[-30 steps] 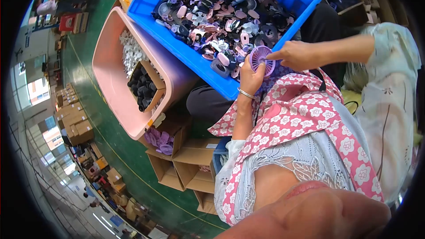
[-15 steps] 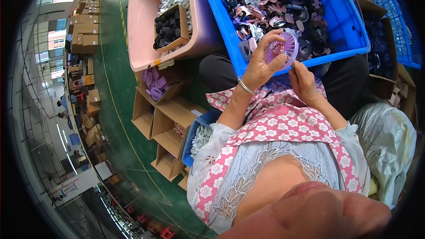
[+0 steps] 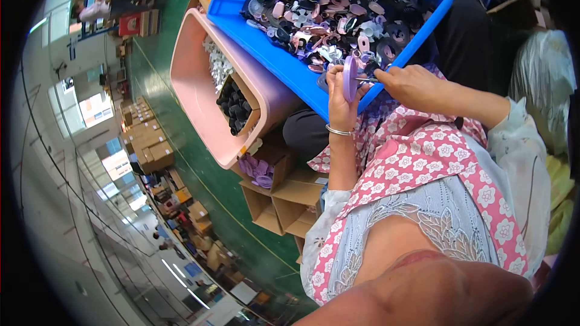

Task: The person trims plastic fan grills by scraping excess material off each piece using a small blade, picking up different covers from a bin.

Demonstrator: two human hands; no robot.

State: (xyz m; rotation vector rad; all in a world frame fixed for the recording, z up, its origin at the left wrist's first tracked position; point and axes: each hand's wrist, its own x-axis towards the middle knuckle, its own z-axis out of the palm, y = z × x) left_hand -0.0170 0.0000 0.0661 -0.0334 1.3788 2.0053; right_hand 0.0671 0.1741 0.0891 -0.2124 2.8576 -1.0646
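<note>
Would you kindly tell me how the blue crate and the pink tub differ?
The blue crate has squarer corners; the pink tub has rounded ones. The crate holds many mixed-colour parts; the tub holds white parts and a box of black pieces. The crate is close to the left hand; the tub is farther off. Both are open-topped.

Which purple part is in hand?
The purple disc in the left hand, nearly edge-on to the camera, with the slim tool in the right hand pointed at it. The purple parts in the cardboard box lie piled, untouched.
</note>
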